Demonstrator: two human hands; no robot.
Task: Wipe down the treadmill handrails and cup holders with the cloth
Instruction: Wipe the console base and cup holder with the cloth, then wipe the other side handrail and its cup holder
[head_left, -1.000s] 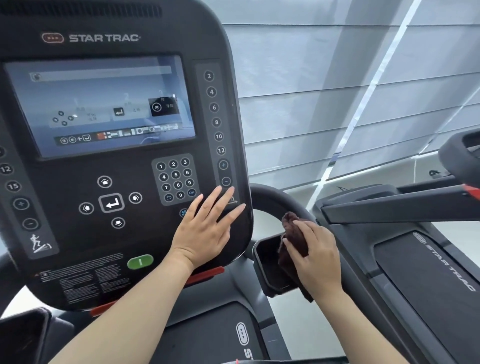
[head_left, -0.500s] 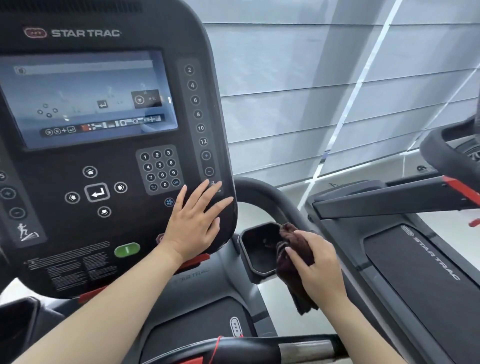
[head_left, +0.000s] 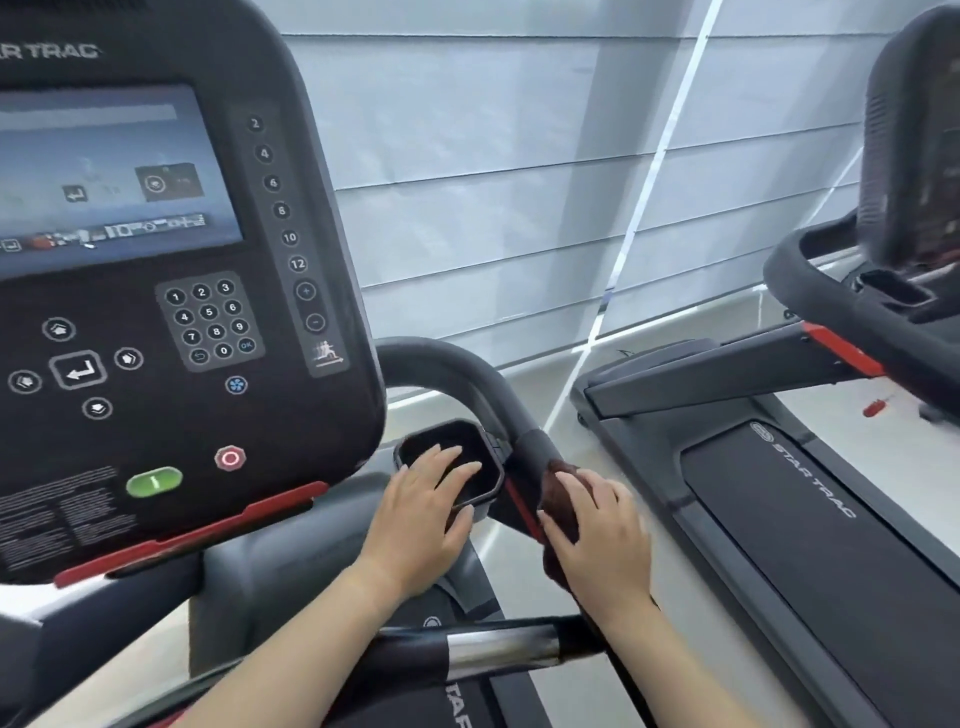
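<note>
Two hands work: the left hand (head_left: 423, 512) lies flat, fingers spread over the cup holder (head_left: 488, 467); the right hand (head_left: 602, 535) presses a dark cloth (head_left: 558, 499) around the handrail (head_left: 524, 441).

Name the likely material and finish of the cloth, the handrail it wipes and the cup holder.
Cloth: soft dark maroon fabric; it bunches and folds. Handrail: probably matte black rubber or plastic, no glare. Cup holder: seemingly moulded hard black plastic, slight sheen along its rim.

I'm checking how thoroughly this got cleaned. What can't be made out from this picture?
- Head view: handrail under the cloth, covered by the right hand.
- Cup holder floor: left hand lies over it.
- Left handrail: cut off by the frame edge.
- Neighbouring console: motion-blurred.
</note>
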